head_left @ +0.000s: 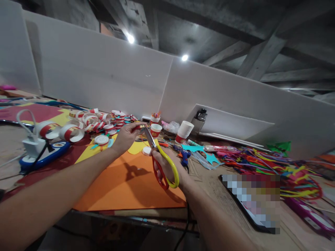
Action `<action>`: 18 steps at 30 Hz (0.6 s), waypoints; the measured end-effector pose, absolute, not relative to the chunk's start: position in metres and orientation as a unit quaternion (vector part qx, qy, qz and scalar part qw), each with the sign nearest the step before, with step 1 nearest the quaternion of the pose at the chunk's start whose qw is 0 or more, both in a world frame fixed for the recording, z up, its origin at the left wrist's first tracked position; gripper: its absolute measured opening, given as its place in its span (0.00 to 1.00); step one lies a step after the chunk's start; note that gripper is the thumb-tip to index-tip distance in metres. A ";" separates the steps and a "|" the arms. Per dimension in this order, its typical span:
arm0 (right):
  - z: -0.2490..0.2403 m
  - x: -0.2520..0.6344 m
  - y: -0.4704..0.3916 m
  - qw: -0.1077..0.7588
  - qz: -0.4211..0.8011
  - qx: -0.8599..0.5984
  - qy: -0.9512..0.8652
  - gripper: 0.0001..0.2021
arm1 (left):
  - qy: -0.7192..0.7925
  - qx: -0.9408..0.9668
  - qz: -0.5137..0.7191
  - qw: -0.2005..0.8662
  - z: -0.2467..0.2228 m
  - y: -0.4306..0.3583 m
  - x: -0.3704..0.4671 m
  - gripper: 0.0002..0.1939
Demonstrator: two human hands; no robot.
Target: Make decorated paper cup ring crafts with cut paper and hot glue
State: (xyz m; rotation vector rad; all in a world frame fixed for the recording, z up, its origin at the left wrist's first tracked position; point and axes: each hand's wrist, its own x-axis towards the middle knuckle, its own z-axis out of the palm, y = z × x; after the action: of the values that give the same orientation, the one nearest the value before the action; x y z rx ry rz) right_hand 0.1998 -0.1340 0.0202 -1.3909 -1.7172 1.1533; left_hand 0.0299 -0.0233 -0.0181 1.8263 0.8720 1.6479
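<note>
My right hand (167, 164) is closed around a pair of scissors (172, 169) with one red and one yellow handle, blades pointing up and away. Near the blade tips, my left hand (125, 137) pinches a small red-and-white paper piece (140, 127), which looks like part of a paper cup. Whether the blades touch that piece I cannot tell. Below both hands lies orange paper (112, 188), with their shadow on it. Just beyond the scissors stands a red-and-white paper cup (156, 130).
Curled cup strips (72, 133) lie at the left, beside a blue-and-white power strip (47, 157). A stack of cups (184, 132), a bottle (199, 120) and a blue glue gun (185, 157) are beyond my right hand. Pipe cleaners (251, 158) and a phone (246, 198) lie right.
</note>
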 end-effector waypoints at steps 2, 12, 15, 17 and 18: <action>0.020 0.200 -0.134 0.318 0.445 -0.530 -0.648 0.11 | 0.321 0.672 0.612 0.267 -0.018 -0.024 0.030 0.15; 0.016 0.202 -0.132 0.309 0.424 -0.536 -0.661 0.11 | 0.328 0.667 0.612 0.271 -0.014 -0.026 0.031 0.14; 0.013 0.200 -0.129 0.310 0.445 -0.534 -0.649 0.10 | 0.331 0.672 0.611 0.259 -0.014 -0.025 0.030 0.13; 0.009 0.202 -0.126 0.310 0.465 -0.520 -0.646 0.09 | 0.334 0.668 0.612 0.260 -0.016 -0.022 0.028 0.12; 0.007 0.204 -0.124 0.308 0.474 -0.509 -0.649 0.10 | 0.336 0.664 0.614 0.263 -0.017 -0.020 0.027 0.11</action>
State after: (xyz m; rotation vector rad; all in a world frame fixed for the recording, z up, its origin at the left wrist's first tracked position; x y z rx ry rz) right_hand 0.2036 -0.1244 0.0065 -1.3450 -1.7166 1.2544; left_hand 0.0275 -0.0198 -0.0169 1.7954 0.9086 1.6601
